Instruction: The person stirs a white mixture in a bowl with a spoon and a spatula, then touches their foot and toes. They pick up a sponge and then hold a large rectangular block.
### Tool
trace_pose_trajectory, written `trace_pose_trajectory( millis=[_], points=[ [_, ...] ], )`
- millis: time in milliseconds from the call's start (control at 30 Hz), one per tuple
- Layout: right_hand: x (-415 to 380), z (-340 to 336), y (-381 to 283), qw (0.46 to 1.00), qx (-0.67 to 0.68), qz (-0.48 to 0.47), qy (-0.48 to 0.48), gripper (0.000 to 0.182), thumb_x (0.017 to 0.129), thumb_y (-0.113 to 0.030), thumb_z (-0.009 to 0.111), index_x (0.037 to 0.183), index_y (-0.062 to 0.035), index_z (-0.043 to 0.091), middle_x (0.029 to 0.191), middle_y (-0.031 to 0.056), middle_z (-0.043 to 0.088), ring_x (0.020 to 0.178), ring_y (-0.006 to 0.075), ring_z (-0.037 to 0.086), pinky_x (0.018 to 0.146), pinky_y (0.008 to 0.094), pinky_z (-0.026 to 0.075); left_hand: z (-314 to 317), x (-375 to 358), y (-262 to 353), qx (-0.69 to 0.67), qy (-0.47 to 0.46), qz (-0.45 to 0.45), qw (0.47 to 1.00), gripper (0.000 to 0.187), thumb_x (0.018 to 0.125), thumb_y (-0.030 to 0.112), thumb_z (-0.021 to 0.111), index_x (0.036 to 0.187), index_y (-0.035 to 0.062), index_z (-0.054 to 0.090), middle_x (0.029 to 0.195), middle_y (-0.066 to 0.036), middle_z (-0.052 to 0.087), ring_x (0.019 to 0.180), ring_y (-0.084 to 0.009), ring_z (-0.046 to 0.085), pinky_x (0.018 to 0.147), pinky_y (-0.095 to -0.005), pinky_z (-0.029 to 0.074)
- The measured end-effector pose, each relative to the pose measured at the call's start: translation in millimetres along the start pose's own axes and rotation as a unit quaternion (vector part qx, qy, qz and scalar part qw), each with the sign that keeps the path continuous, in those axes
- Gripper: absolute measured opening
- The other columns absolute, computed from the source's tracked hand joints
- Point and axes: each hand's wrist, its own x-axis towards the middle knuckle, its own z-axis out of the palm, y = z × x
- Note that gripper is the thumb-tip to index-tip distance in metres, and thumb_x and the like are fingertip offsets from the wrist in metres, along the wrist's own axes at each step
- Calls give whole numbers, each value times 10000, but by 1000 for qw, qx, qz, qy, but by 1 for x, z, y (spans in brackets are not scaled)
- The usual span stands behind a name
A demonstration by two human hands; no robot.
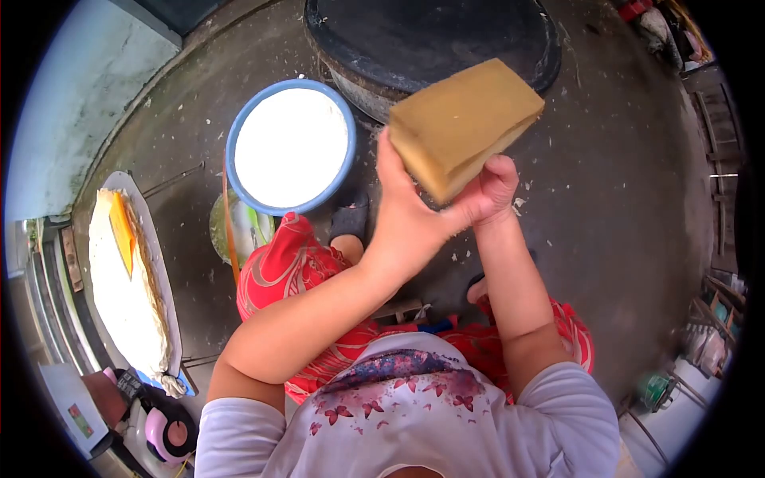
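Both my hands hold up a tan, brick-shaped block [470, 115] in front of me, tilted, with a flat brown top and paler sides. My left hand [410, 199] grips its near left corner, the fingers running up along the left side. Under the near right edge is my right hand [492, 191], its fingers curled against the block. What the block is made of I cannot tell. Just left of it stands a blue-rimmed basin [347, 163] filled with something bright white.
A large round vessel with a dark top [430, 40] stands beyond the block. At left, a narrow table [171, 319] carries a white-covered heap with a yellow strip [123, 227]. A green-and-white round item [227, 231] lies below the basin. White scraps dot the grey floor [621, 207].
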Motion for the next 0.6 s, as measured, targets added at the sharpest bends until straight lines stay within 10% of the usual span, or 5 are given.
trace_pose_trajectory(
  millis=[167,233,400,600],
  points=[
    [13,-13,7,995,-66,-38,-70,588,762,-284,694,1241,-48,448,1243,90,501,1162,195,480,973,350,380,-21,16,30,-229,96,-38,968,513,778,106,667,1209,45,396,1132,-77,536,1066,-168,504,919,-342,397],
    [20,-51,4,952,-294,43,72,527,751,-298,710,1172,-51,510,1164,81,556,1097,182,530,925,317,400,-32,19,37,-251,137,-47,957,423,801,149,645,1167,75,446,1119,-39,551,1044,-155,515,883,-341,412],
    [19,-181,45,540,-749,215,318,338,742,-322,698,916,-60,575,943,121,613,877,246,603,724,355,484,-40,29,41,-261,201,-55,943,364,799,166,648,1123,105,493,1111,-15,557,1031,-149,496,902,-356,372],
    [29,-212,88,334,-857,166,354,507,712,-365,716,1066,-86,486,1037,93,573,959,295,573,794,402,468,-38,33,41,-280,214,-115,929,459,794,195,654,1169,73,419,1129,-47,527,1034,-143,472,889,-327,348]
  ],
)
